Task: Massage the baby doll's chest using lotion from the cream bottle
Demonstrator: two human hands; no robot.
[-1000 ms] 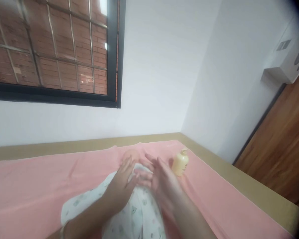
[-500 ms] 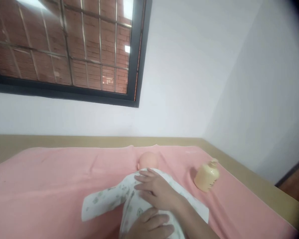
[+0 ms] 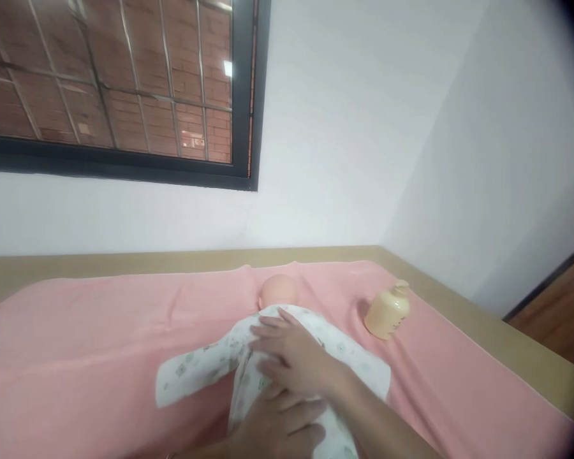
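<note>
A baby doll lies on a pink sheet (image 3: 100, 331), its bald head (image 3: 278, 291) pointing away from me. It wears a white printed baby garment (image 3: 196, 376) with the sleeves spread to both sides. My right hand (image 3: 291, 354) rests on the upper chest of the garment, fingers extended and slightly apart. Just below it, my left hand (image 3: 282, 421) lies on the garment's middle, fingers outstretched and partly beneath the right hand. Neither hand grips anything. The doll's lower body is out of frame.
A cream bottle (image 3: 387, 312) with a cap stands on the sheet to the right of the doll. Behind the sheet runs a tan table edge (image 3: 172, 260) against a white wall (image 3: 339, 127). A barred window (image 3: 124, 83) is at upper left.
My left hand has shifted slightly up toward the right hand, and more of its wrist shows. The camera view has tilted a little down and right. The doll and bottle stay in place.
</note>
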